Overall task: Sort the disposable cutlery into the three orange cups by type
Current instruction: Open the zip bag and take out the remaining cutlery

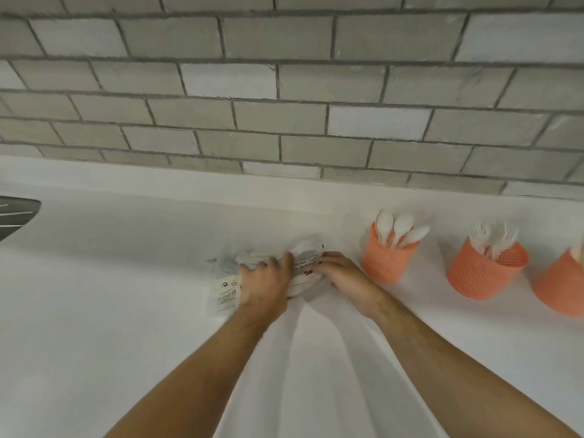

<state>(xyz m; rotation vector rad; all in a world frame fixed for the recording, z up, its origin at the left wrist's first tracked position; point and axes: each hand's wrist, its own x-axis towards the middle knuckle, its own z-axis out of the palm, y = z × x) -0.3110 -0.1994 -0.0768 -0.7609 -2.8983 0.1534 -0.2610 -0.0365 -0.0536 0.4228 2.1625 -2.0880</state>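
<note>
Both hands, left hand (264, 279) and right hand (343, 275), pinched a crumpled plastic bag (303, 263) at mid-frame, fingers curled over it. Spoons (399, 230) and forks (493, 237) stood in orange cups (387, 263) at right.

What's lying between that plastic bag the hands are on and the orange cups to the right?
Nothing visible. Both the left hand and right hand rest on the crumpled plastic bag, and only bare white counter separates it from the nearest orange cup, the one holding spoons.
</note>
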